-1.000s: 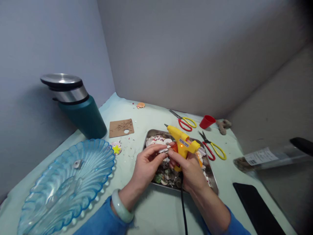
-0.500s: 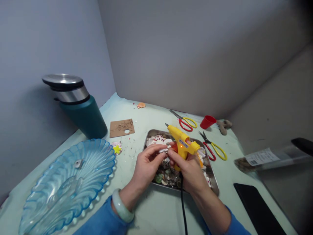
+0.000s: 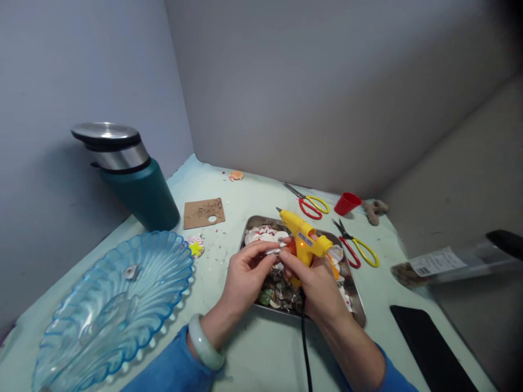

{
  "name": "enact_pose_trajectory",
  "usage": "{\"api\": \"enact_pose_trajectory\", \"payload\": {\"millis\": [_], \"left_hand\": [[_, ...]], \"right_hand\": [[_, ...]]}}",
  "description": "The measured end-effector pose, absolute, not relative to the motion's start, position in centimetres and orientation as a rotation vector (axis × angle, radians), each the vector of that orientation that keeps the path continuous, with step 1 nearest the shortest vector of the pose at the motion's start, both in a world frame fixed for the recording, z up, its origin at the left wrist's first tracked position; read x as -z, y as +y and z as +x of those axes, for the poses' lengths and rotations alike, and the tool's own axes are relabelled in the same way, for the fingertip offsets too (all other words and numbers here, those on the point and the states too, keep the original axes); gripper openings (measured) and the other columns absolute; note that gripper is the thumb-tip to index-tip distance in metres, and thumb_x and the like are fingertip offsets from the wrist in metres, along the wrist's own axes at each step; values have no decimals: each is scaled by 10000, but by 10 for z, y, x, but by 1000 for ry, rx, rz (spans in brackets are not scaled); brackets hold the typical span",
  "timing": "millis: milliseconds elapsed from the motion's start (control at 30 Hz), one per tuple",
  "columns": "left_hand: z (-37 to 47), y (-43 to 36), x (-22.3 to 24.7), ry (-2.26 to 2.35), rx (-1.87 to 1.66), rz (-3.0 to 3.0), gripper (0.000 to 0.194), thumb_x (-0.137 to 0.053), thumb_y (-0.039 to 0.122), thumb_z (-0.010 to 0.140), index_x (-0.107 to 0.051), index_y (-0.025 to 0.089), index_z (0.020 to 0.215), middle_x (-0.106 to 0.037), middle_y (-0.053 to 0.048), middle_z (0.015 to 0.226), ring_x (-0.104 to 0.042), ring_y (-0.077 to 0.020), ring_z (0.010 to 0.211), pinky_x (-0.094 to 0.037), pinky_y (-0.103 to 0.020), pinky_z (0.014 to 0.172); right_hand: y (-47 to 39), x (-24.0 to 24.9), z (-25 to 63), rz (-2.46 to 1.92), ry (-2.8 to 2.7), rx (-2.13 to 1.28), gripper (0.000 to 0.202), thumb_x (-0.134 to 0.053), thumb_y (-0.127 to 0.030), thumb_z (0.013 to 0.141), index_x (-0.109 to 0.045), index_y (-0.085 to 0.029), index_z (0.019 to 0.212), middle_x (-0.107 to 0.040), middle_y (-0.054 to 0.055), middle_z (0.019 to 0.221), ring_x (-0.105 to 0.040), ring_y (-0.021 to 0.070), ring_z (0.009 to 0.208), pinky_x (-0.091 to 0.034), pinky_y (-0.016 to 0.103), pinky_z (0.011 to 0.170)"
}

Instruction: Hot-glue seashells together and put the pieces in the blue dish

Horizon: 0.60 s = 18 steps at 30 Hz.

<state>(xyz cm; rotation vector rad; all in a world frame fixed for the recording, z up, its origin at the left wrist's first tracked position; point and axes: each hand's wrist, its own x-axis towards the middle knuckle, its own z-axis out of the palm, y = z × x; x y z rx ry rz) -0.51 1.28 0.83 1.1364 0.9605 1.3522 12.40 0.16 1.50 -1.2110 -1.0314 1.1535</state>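
Note:
A yellow glue gun [image 3: 304, 242] with a small lit orange lamp is in my right hand [image 3: 316, 283], its nozzle pointing up and away to the left. The fingertips of that hand also reach the small white piece [image 3: 273, 251] pinched between the thumb and fingers of my left hand [image 3: 247, 272]. What this piece is, I cannot make out. Both hands are over a metal tray [image 3: 359, 307] of white pieces and dark, shiny bits, partly covered by my hands. A black cord [image 3: 305, 348] runs from the gun's handle toward me.
On the left are a blue scalloped dish [image 3: 163, 283], a teal bottle [image 3: 143, 190] and a brown card [image 3: 196, 213]. Two scissors [image 3: 314, 204], a red cup [image 3: 347, 203], a ginger-like lump [image 3: 373, 211], a clear bag [image 3: 441, 264] and a black flat object [image 3: 429, 343] lie right.

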Motion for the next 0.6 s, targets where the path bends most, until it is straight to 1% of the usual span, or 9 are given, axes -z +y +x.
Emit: {"api": "enact_pose_trajectory", "payload": {"millis": [167, 300, 467, 533, 600], "left_hand": [[-4, 13, -8, 986, -1336, 1083, 125, -705, 165, 729, -765, 179, 837, -737, -56, 914, -664, -179, 874, -515, -264, 806], [-3, 14, -7, 963, -1293, 995, 173, -723, 207, 726, -753, 165, 892, -736, -56, 921, -671, -161, 789, -530, -258, 753], [-4, 14, -8, 968, -1245, 901, 321, -726, 272, 744, -710, 154, 1042, -715, -30, 732, -652, -131, 668, -516, -224, 667], [-4, 14, -8, 961, -1249, 885, 338, -737, 291, 737, -694, 150, 1041, -700, -24, 688, -644, -128, 646, -508, -216, 645], [-4, 14, -8, 941, -1255, 879, 315, -738, 317, 740, -688, 150, 1003, -685, -20, 659, -631, -123, 627, -499, -211, 629]], "right_hand": [[3, -12, 123, -1244, -1049, -1114, 252, -709, -320, 800, -607, -193, 993, -533, -67, 650, -443, 88, 547, -372, 235, 540], [4, -10, 124, -1276, -1048, -1066, 284, -719, -332, 783, -617, -179, 1000, -558, -48, 694, -467, 99, 569, -395, 247, 557], [4, -13, 126, -1247, -992, -1083, 334, -733, -359, 757, -609, -179, 1010, -549, -53, 662, -457, 99, 530, -382, 242, 512], [4, -14, 126, -1237, -997, -1067, 319, -736, -351, 752, -619, -182, 996, -550, -56, 659, -455, 96, 527, -381, 238, 512], [4, -15, 125, -1245, -1007, -1052, 305, -739, -346, 746, -631, -184, 982, -570, -48, 679, -467, 101, 543, -392, 241, 530]]}}
